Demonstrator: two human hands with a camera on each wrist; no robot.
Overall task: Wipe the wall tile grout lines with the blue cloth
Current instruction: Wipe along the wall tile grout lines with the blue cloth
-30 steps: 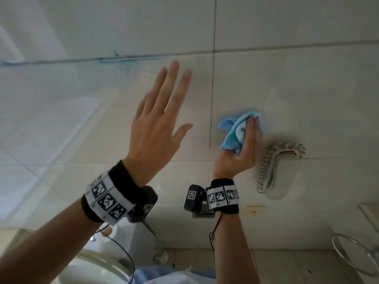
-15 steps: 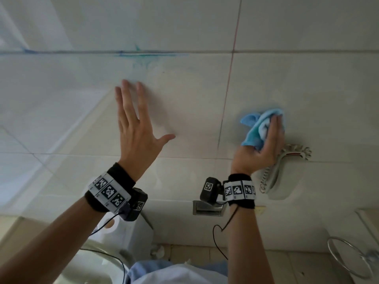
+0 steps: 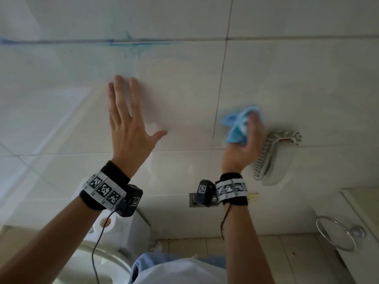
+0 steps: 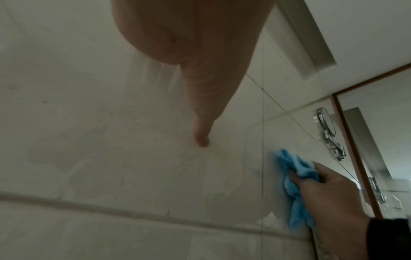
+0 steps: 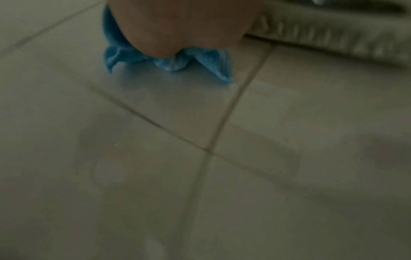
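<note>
A crumpled blue cloth is bunched in my right hand, which grips it against the pale wall tile just right of a reddish vertical grout line. The left wrist view shows the cloth held by that hand beside the thin vertical grout line. In the right wrist view the cloth sticks out below the palm. My left hand is flat on the tile, fingers straight and spread, holding nothing. A horizontal grout line above carries blue smears.
A white wall phone with a coiled cord hangs right beside my right hand. Below are a metal wall plate, a toilet with a paper roll, and a chrome towel ring. A mirror with a wooden frame stands at the right.
My left hand has lowered and settled flat on the tile. The right hand with the cloth has shifted slightly, staying beside the vertical grout line near the phone.
</note>
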